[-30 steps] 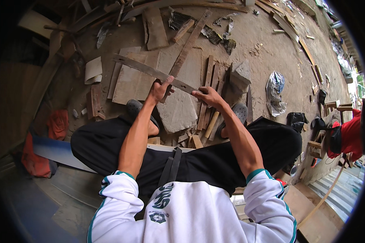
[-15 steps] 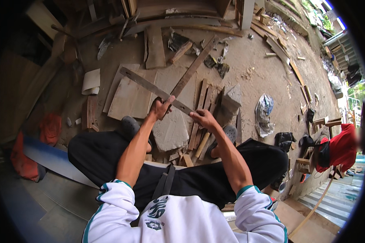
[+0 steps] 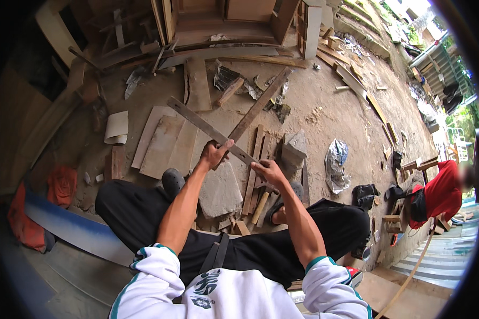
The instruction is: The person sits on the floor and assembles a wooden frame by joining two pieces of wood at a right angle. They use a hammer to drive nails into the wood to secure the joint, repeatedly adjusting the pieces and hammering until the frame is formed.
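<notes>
Two long flat wooden slats cross in front of me. The first slat (image 3: 198,120) slants from upper left to lower right and has small slots near its lower end. The second slat (image 3: 262,103) reaches away toward the upper right. My left hand (image 3: 216,154) is closed around the slats close to where they cross, its thumb on top. My right hand (image 3: 269,173) pinches the lower right end of the first slat. Below them lies a rough concrete block (image 3: 220,191) between my feet. The second slat's near end is hidden by my left hand.
Flat boards (image 3: 162,146) lie left of the block, with narrow wood strips (image 3: 254,170) and a wooden tool handle (image 3: 260,207) on its right. A grey stone block (image 3: 294,151) and crumpled plastic (image 3: 337,166) sit farther right. A person in red (image 3: 442,191) crouches at far right.
The view has tilted up slightly, showing more of the cabinet at the back. Both hands keep their hold on the crossed slats, whose angle has changed little.
</notes>
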The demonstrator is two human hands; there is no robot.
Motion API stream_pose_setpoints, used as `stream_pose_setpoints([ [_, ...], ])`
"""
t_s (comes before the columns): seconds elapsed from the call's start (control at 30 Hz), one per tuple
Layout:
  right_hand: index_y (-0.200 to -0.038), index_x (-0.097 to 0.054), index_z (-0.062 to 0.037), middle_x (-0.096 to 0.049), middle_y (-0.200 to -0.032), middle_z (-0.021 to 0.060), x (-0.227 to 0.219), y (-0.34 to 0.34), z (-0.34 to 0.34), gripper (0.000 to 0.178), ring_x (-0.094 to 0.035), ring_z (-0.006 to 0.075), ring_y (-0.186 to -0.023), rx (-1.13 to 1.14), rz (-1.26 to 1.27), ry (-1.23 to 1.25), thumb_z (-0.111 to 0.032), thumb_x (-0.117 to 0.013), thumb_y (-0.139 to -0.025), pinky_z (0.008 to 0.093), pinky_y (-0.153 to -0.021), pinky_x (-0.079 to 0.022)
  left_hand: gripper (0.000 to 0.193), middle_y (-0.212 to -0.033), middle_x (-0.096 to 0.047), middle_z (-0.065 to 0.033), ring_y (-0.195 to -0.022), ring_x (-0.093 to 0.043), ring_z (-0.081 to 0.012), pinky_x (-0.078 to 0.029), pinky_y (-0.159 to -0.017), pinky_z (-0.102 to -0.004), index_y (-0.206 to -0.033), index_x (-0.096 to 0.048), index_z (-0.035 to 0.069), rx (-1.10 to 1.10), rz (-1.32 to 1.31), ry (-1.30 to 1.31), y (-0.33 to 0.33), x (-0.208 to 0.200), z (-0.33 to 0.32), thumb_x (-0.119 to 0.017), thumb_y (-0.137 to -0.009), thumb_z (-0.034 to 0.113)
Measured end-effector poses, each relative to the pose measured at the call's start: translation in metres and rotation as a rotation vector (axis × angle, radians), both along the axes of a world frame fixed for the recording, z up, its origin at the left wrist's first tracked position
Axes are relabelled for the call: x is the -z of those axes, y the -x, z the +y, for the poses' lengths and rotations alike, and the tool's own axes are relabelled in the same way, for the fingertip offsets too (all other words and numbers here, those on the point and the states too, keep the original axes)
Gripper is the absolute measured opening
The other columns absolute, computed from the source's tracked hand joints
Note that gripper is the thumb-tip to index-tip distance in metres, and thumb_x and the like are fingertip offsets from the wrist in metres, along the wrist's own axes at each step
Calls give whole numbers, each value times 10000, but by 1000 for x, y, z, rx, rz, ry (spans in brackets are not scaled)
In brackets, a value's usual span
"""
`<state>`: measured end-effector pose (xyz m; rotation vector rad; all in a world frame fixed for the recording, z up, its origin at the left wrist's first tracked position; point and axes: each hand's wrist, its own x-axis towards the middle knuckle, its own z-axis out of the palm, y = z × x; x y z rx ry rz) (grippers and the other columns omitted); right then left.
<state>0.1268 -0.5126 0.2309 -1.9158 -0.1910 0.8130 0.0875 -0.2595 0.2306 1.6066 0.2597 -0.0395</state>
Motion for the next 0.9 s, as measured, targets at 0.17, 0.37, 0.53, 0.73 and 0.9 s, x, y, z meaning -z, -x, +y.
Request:
stream_pose_setpoints([
  [0.17,-819,-611,-11,-523,-680,-14,-8,-2,-4,470,-481,75,-620,12,-133,-6,-470,-656,-911,274,-522,-390,540,-734,-633,-47,-637,-648,-144,-503,-548,-289,-867,-638,55,10,29,33,-6,-9,-1,-697,-804,588],
  [0.37,-821,-604,19,-532,-673,7,-1,-16,-19,524,-497,84,-638,27,-304,-42,-494,-617,-927,289,-553,-414,554,-756,-645,-62,-634,-657,-156,-509,-549,-292,-860,-634,43,1,-14,90,-13,-7,2,-702,-798,589],
  [0.53,-906,-649,29,-617,-734,51,5,-25,-19,559,-538,118,-697,8,-328,3,-525,-576,-939,312,-629,-446,556,-775,-669,-77,-664,-677,-167,-526,-569,-297,-866,-658,40,-23,8,74,-9,-7,7,-715,-784,588],
  [0.73,-1080,-652,17,-693,-914,97,-2,-32,-22,613,-636,167,-782,67,-90,-36,-569,-585,-913,318,-704,-518,578,-838,-669,-73,-689,-689,-167,-532,-576,-282,-975,-639,37,-39,43,146,-4,-4,17,-739,-778,571],
  [0.9,-1224,-607,16,-689,-964,103,-17,-29,-22,666,-668,176,-829,-163,61,29,-509,-722,-831,313,-663,-558,549,-832,-661,-56,-687,-687,-166,-530,-568,-281,-973,-640,52,-97,64,189,1,1,26,-752,-776,552],
])
